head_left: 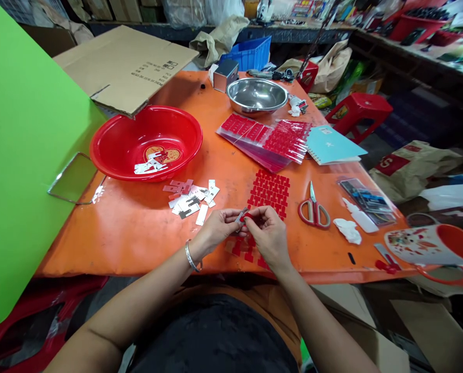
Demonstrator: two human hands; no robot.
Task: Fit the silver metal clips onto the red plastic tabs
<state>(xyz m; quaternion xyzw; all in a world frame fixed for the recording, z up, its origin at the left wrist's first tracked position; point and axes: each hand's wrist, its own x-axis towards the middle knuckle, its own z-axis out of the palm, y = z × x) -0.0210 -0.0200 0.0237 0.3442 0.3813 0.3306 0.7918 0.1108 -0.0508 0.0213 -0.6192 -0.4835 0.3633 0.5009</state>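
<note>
My left hand point(219, 227) and my right hand point(268, 232) meet over the near edge of the orange table point(138, 228). Between their fingertips they pinch a small silver metal piece point(242, 215) with a red sticker on it. A sheet of red stickers point(269, 189) lies just beyond my hands, and more of it shows under them. To the left lies a small pile of metal pieces point(190, 198), some silver, some with red stickers on them. A silver bangle point(190, 257) sits on my left wrist.
A red basin point(110, 150) holding a few metal pieces stands at the left, a steel bowl point(256, 95) at the back. Bagged sticker sheets point(270, 137), a blue notebook point(332, 146), scissors point(314, 210), a glue bottle point(359, 215) and a mug point(433, 247) lie to the right. Flattened cardboard point(126, 65) covers the far left.
</note>
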